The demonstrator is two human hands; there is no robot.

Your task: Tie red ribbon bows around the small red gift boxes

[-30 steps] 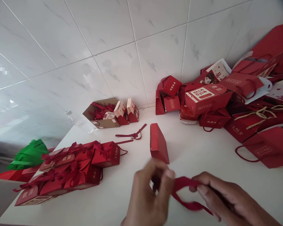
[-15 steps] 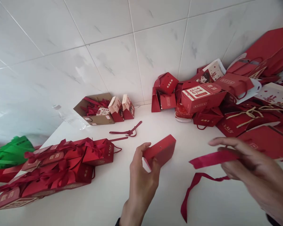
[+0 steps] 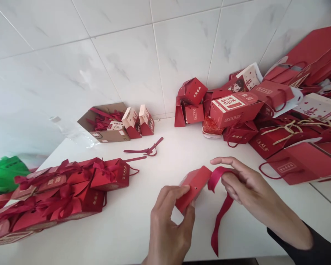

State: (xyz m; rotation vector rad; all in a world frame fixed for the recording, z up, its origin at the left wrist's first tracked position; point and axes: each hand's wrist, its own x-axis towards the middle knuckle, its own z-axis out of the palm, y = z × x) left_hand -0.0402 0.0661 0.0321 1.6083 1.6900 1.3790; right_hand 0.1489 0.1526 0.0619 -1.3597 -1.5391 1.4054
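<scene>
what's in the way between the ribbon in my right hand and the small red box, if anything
Nothing visible. The ribbon in the right hand has its end right beside the box; whether they touch is unclear. The left hand grips the box's near part, leaving the hole uncovered.

A plain black sleeve [image 3: 321, 248] is covering the right forearm [image 3: 289, 228] at the near right, its loose-looking edge stopping short of the wrist. Beyond the cloth, the right hand [image 3: 241, 184] is showing bare; the left hand [image 3: 171, 228] is likewise appearing ungloved.
</scene>
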